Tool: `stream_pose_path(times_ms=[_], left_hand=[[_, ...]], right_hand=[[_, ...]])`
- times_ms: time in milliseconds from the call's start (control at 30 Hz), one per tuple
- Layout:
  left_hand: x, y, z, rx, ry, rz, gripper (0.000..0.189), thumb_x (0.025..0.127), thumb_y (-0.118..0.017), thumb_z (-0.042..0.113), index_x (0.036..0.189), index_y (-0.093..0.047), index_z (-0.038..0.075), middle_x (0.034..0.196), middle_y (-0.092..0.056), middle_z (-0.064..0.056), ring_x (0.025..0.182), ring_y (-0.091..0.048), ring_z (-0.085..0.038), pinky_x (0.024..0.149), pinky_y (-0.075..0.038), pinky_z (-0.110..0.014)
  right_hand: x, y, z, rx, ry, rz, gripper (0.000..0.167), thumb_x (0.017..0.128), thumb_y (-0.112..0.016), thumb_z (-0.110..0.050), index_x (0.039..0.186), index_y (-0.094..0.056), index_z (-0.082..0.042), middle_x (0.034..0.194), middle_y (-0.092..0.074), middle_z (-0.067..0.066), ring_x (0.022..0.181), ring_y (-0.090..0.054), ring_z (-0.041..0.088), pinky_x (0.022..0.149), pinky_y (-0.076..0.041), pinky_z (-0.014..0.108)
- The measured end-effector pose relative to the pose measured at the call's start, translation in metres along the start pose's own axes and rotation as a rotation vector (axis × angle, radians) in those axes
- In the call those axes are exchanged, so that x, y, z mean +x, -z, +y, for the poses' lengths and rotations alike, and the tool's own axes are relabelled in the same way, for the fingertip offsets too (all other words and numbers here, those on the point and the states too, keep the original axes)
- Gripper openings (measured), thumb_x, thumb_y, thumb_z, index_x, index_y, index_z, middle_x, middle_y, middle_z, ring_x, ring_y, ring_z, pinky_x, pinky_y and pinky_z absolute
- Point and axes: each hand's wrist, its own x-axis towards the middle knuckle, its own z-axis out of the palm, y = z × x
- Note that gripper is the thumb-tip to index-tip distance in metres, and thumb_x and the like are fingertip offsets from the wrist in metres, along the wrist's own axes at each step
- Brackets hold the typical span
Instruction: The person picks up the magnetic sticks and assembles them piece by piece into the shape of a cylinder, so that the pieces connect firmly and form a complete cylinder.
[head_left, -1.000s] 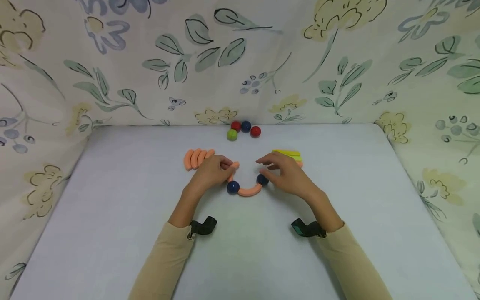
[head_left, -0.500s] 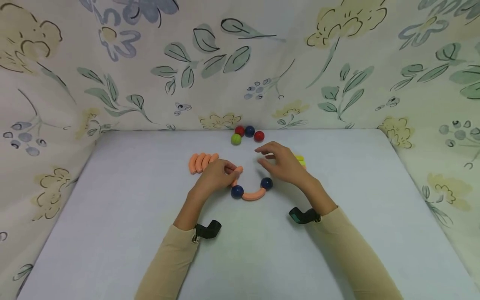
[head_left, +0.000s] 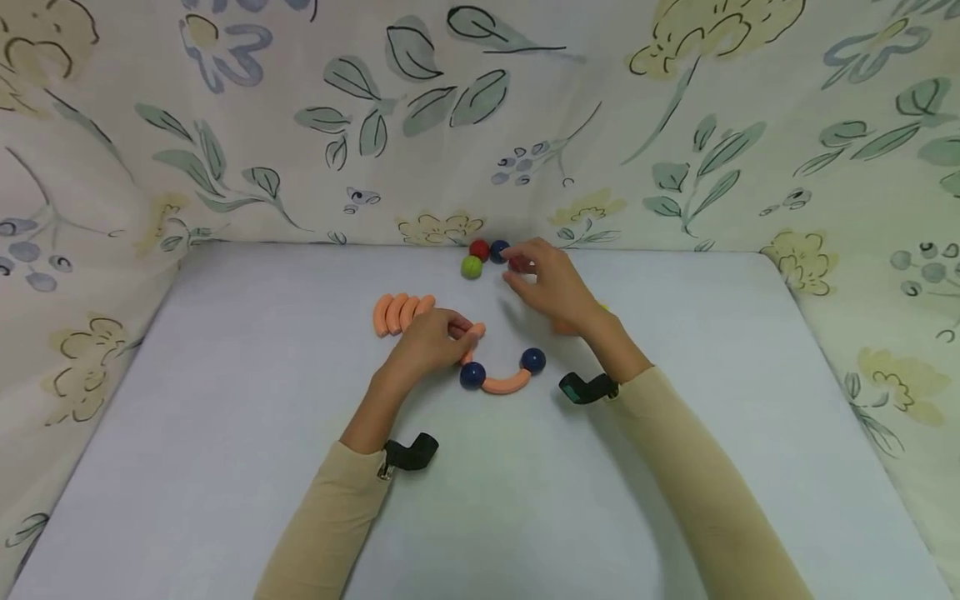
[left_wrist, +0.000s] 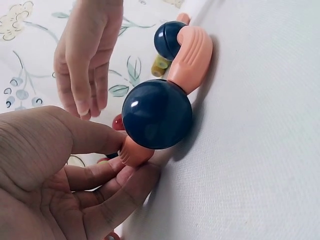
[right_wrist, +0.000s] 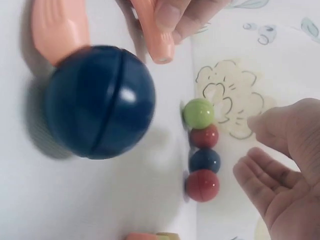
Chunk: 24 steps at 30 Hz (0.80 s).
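Note:
My left hand (head_left: 435, 340) pinches a curved orange piece (left_wrist: 136, 152) between thumb and fingers. That piece joins a dark blue ball (head_left: 472, 376). From this ball another curved orange piece (head_left: 506, 383) runs along the table to a second dark blue ball (head_left: 533, 361), making a U-shaped chain. My right hand (head_left: 551, 282) reaches over the far part of the table, fingers apart and holding nothing. In the head view it overlaps a red ball (right_wrist: 202, 185) at the back. Beside that one are a blue ball (right_wrist: 205, 161), another red ball (head_left: 479, 249) and a green ball (head_left: 471, 267).
Several curved orange pieces (head_left: 393, 315) lie side by side left of the chain. Under the right wrist, partly hidden, are orange and yellow-green pieces (right_wrist: 167, 236). A floral cloth (head_left: 450, 125) rises behind the white table (head_left: 225, 375).
My right hand has left the right-hand blue ball and moved away toward the balls at the back. The left hand keeps its pinch on the curved orange piece.

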Motion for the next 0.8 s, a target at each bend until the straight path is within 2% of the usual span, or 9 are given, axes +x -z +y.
stream_pose_path(times_ms=[133, 233, 467, 633, 800], left_hand=[[0.000, 0.000, 0.000, -0.002, -0.004, 0.004, 0.039, 0.105, -0.066, 0.036, 0.122, -0.073, 0.002, 0.105, -0.079, -0.010, 0.092, -0.070, -0.019, 0.079, -0.055, -0.030], [0.000, 0.000, 0.000, -0.004, -0.004, 0.008, 0.039, 0.105, -0.066, 0.037, 0.123, -0.073, 0.002, 0.106, -0.079, -0.010, 0.093, -0.071, -0.020, 0.081, -0.056, -0.032], [0.002, -0.003, -0.005, -0.020, -0.007, -0.008, 0.040, 0.104, -0.067, 0.036, 0.124, -0.073, 0.002, 0.109, -0.078, -0.011, 0.097, -0.071, -0.021, 0.084, -0.057, -0.034], [0.000, 0.001, -0.007, -0.015, 0.008, 0.000, 0.039, 0.104, -0.067, 0.037, 0.123, -0.072, 0.004, 0.100, -0.079, -0.007, 0.095, -0.070, -0.019, 0.082, -0.054, -0.031], [0.002, 0.001, -0.004, -0.012, -0.010, 0.002, 0.038, 0.104, -0.066, 0.035, 0.123, -0.073, 0.003, 0.104, -0.079, -0.009, 0.095, -0.070, -0.020, 0.081, -0.054, -0.031]], right_hand=[[0.015, 0.001, -0.001, -0.041, 0.010, -0.017, 0.034, 0.100, -0.070, -0.008, 0.132, -0.068, 0.005, 0.122, -0.068, 0.026, 0.108, -0.065, 0.038, 0.099, -0.055, 0.047], [0.026, 0.000, -0.003, -0.059, 0.006, -0.038, 0.034, 0.101, -0.069, -0.010, 0.132, -0.068, 0.004, 0.127, -0.068, 0.025, 0.112, -0.064, 0.038, 0.099, -0.053, 0.048], [0.043, -0.007, 0.001, -0.149, -0.022, -0.058, 0.034, 0.101, -0.067, -0.011, 0.133, -0.069, 0.001, 0.134, -0.068, 0.020, 0.121, -0.062, 0.036, 0.107, -0.050, 0.049], [0.055, -0.014, 0.005, -0.219, -0.042, -0.092, 0.037, 0.101, -0.066, -0.012, 0.135, -0.067, 0.002, 0.140, -0.066, 0.020, 0.134, -0.060, 0.035, 0.118, -0.045, 0.047], [0.061, -0.015, 0.006, -0.278, -0.102, -0.100, 0.038, 0.099, -0.068, -0.011, 0.135, -0.067, 0.001, 0.141, -0.064, 0.020, 0.135, -0.059, 0.035, 0.118, -0.045, 0.048]])
